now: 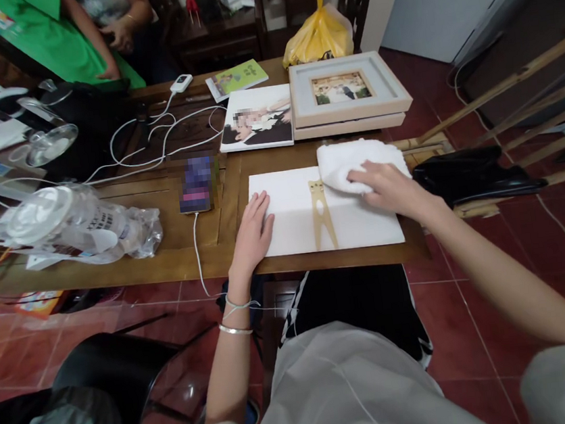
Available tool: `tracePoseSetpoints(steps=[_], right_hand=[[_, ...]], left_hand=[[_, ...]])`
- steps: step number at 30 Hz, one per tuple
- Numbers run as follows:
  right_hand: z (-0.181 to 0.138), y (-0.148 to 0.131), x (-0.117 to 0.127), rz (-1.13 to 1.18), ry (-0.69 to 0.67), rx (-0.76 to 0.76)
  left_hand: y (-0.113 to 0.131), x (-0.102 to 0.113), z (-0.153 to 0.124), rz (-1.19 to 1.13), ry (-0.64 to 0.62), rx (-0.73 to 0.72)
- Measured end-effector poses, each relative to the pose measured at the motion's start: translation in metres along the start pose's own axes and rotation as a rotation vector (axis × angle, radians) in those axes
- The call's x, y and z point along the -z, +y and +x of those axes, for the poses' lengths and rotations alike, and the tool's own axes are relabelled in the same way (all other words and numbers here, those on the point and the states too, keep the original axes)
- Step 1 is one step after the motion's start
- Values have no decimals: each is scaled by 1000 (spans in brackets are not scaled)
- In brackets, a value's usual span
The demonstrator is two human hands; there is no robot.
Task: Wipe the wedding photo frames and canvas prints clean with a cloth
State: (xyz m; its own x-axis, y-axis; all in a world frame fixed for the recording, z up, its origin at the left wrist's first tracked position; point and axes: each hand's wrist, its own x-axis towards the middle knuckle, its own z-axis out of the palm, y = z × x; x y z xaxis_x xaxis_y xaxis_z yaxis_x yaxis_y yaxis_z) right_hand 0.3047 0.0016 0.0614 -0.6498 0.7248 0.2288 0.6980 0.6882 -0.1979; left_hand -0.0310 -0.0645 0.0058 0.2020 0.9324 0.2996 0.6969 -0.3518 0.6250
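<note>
A white rectangular board [284, 229] lies flat on the wooden table, near its front edge. On its middle is a tan, A-shaped piece [324, 217] with a slot and small dots at the top, like a frame's back stand. My left hand [256, 227] rests on the board's left edge, fingers stretched out and holding nothing. My right hand [386, 186] presses on a folded white towel [351, 160], its fingers gripping the cloth. The towel covers the board's upper right corner.
Behind the board are a photo panel [273, 130], stacked picture frames [302, 77] and a yellow bag [318, 36]. A phone [196, 184] on a white cable and a plastic-wrapped jug [74, 222] stand left. A person in green [58, 33] is across the table. Bamboo poles [498, 89] stand right.
</note>
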Motion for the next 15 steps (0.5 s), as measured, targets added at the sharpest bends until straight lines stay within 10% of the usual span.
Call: tracePoseSetpoints(steps=[8, 15], right_hand=[[-114, -76, -1, 116, 91, 229], [-48, -25, -6, 92, 75, 120]], left_hand=[[-2, -1, 1, -20, 24, 1], [-3, 0, 2, -14, 19, -2]])
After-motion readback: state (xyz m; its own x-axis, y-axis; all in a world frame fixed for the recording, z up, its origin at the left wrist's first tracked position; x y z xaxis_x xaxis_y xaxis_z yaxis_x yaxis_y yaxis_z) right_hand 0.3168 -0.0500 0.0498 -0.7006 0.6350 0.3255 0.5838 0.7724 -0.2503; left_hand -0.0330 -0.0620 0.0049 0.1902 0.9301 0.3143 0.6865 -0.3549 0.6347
